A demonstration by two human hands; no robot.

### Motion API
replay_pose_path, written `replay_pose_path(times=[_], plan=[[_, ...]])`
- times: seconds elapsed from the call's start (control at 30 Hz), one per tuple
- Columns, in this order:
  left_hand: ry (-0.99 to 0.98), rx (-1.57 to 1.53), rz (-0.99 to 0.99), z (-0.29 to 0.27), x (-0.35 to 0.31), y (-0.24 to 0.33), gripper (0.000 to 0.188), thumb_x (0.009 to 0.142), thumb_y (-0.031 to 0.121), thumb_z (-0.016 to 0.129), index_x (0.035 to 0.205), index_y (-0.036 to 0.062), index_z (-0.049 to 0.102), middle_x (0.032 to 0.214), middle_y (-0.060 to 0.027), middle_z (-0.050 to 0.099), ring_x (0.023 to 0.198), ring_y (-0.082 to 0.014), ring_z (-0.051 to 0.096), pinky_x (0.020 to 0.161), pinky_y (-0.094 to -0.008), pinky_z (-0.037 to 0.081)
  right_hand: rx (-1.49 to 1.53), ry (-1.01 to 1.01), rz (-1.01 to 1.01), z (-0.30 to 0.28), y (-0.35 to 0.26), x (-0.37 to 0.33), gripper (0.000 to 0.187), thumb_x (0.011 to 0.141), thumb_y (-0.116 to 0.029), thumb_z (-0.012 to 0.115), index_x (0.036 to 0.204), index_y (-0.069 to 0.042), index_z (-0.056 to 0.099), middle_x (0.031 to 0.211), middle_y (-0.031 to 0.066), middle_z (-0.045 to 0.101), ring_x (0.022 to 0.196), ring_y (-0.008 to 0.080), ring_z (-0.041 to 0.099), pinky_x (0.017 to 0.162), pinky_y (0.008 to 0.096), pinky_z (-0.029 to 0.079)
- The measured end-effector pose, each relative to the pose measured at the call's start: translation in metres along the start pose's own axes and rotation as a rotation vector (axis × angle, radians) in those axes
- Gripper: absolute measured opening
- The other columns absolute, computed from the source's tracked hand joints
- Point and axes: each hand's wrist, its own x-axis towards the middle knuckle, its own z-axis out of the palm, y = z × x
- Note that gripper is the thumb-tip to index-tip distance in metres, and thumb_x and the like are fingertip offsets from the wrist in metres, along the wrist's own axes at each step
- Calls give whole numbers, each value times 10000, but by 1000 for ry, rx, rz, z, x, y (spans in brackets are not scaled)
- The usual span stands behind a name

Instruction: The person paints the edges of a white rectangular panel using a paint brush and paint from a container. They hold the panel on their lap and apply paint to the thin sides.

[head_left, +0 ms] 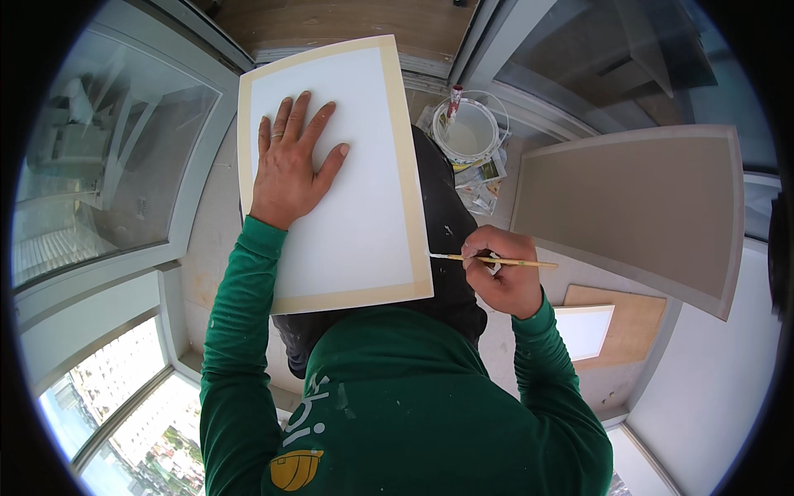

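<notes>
Across my lap lies a white rectangular panel [364, 215] with a strip of cream masking tape [403, 140] along its borders. My left hand [291, 165] rests flat on its upper left part, fingers spread. Between the fingers of my right hand [504, 269] is a thin paintbrush [529, 264] with a light wooden handle. Its whitish tip points left and meets, or nearly meets, the panel's right edge near the lower corner; I cannot tell if it touches.
Ahead on the right, a white bucket [468, 132] holds a red-handled brush [454, 101]. A large grey-brown panel [633, 207] leans at the right. Behind my right arm, a smaller white panel [584, 329] lies on a brown board [633, 326]. A glass door [116, 157] stands on the left.
</notes>
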Motion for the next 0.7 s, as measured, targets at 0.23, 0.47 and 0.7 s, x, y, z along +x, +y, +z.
replay_pose_path(times=[0.23, 0.47, 0.7], plan=[[-4, 11, -2, 1, 0, 0, 629, 1054, 521, 560, 1588, 188, 544, 1705, -182, 411, 1600, -437, 325, 1311, -626, 181, 4, 31, -16, 2, 5, 9, 109, 803, 57, 667, 888, -12, 666, 760, 70, 693, 615, 113, 625, 565, 263, 472], [3, 5, 0, 1, 0, -1, 626, 1046, 524, 574, 1579, 195, 555, 1699, -186, 418, 1597, -442, 327, 1308, -637, 176, 40, 177, -32, 14, 16, 21, 130, 851, 60, 673, 955, -17, 672, 803, 59, 707, 635, 89, 619, 574, 256, 480], [28, -19, 18, 4, 0, -2, 618, 1043, 516, 597, 1562, 180, 573, 1678, -203, 437, 1586, -456, 340, 1295, -668, 183, -8, 159, -58, 13, 15, 16, 137, 832, 63, 671, 943, -17, 672, 800, 69, 705, 639, 137, 652, 595, 274, 506]])
